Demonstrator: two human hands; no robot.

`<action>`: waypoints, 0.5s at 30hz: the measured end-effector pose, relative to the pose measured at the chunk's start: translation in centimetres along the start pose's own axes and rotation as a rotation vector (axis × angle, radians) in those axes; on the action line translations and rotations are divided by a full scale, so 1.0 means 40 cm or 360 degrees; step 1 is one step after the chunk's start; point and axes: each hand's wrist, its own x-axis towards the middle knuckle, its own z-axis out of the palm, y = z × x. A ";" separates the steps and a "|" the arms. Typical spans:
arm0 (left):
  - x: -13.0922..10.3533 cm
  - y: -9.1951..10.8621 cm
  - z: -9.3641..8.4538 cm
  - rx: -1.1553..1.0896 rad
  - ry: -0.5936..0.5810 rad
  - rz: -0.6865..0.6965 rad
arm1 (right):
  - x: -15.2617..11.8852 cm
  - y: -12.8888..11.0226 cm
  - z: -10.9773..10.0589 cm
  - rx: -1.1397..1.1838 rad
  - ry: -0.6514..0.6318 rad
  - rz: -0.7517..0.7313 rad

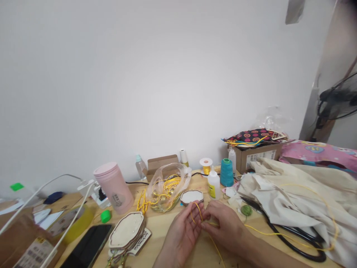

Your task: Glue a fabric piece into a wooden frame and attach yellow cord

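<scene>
Nearest the camera, at six o'clock on the wooden table, the two hands meet over a length of yellow cord. The left hand lies palm up with its fingers curled, the cord looping over the fingertips. The right hand touches it from the three o'clock side, thumb and forefinger pinched together on the cord; from there the cord trails off toward four o'clock across the table and up onto the cream cloth.

From the far left: a cardboard box at eight o'clock, a white cable crossing it, then a black phone lying flat, with a green cap just beyond it. A pink tumbler stands upright at ten o'clock. A stack of wooden cut-out plaques sits just left of the left hand. At eleven o'clock a clear plastic bag holds more yellow cord, and a single plaque lies just beyond the fingertips. At one o'clock stand a small white bottle, a teal thread cone and a spool, possibly gold wire. Right of these, patterned fabric tops a carton. A black loop, perhaps scissor handles, lies under the cloth's edge.
</scene>
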 end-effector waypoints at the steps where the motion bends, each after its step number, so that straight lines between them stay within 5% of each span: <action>1: 0.001 0.000 0.000 -0.0006 -0.0002 -0.0002 | 0.000 0.000 -0.001 0.0005 -0.0003 -0.0004; 15: 0.000 -0.003 0.006 -0.0046 0.0012 0.0000 | 0.003 -0.014 0.001 0.0019 0.0010 -0.0046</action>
